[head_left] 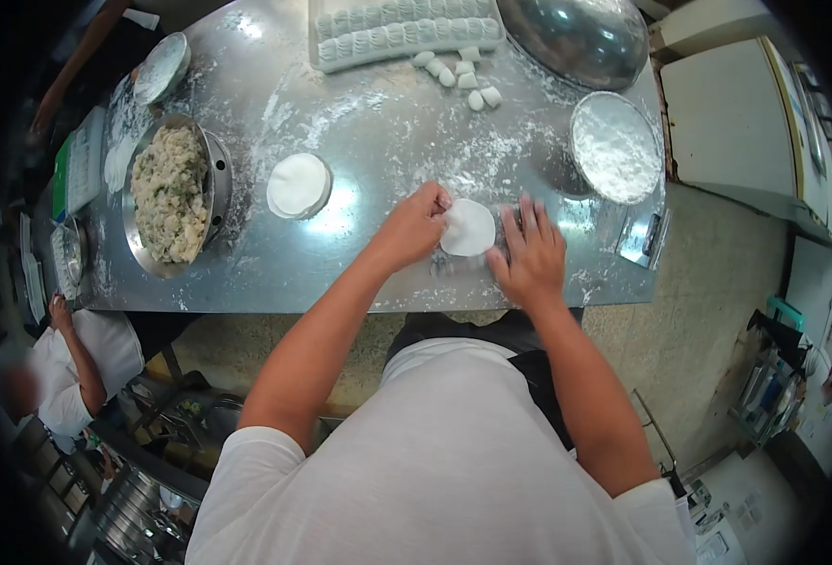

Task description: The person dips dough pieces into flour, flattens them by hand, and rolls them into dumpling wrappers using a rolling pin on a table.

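Observation:
A round, flat dough wrapper (468,228) lies on the floured metal table in front of me. My left hand (422,224) is closed in a pinch on the wrapper's left edge. Just right of the wrapper, my right hand (532,252) is held palm down with its fingers spread, slightly blurred by motion. A faint smeared shape below the wrapper is too blurred to make out. To the left sits a stack of round wrappers (299,185). Beyond my hands lie several small dough pieces (463,73), near a tray (340,62) with rows of dumplings.
A bowl of filling (168,193) stands at the left, with a flour-dusted bowl (162,70) behind it. On the right are a bowl of flour (614,147) and a large metal bowl (581,38). Another person (91,363) is at the lower left. The metal table (246,282) ends close to my body.

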`<action>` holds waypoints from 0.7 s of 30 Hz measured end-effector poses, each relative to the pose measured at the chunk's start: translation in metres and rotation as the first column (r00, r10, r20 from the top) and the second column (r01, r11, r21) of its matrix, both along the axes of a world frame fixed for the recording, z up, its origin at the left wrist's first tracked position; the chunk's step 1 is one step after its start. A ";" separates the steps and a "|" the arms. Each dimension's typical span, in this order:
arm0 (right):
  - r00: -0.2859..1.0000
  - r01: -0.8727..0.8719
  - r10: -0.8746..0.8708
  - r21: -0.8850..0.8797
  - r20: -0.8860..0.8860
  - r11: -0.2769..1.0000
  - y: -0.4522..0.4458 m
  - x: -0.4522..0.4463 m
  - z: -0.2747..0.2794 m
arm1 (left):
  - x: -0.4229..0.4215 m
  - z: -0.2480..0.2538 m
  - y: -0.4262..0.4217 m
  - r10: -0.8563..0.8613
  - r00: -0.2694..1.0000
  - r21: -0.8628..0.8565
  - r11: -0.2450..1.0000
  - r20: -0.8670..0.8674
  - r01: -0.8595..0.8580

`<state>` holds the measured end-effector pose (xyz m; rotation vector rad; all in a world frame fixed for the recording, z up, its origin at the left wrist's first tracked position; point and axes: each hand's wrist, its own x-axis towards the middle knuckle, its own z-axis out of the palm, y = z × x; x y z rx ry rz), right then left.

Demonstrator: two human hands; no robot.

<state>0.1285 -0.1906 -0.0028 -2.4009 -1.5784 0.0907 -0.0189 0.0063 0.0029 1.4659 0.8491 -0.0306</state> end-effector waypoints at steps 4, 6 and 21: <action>0.992 0.097 -0.098 0.019 0.073 0.995 0.090 0.033 0.001 | 0.025 0.033 0.003 -0.033 0.998 0.341 0.939 -0.059 0.052; 0.992 0.110 -0.115 0.081 0.060 0.991 0.101 0.041 0.003 | 0.035 0.029 0.007 -0.162 0.987 0.547 0.826 -0.003 0.137; 0.994 0.074 -0.077 0.049 0.075 0.996 0.103 0.040 0.003 | 0.029 0.022 0.011 -0.180 0.983 0.470 0.866 -0.024 0.170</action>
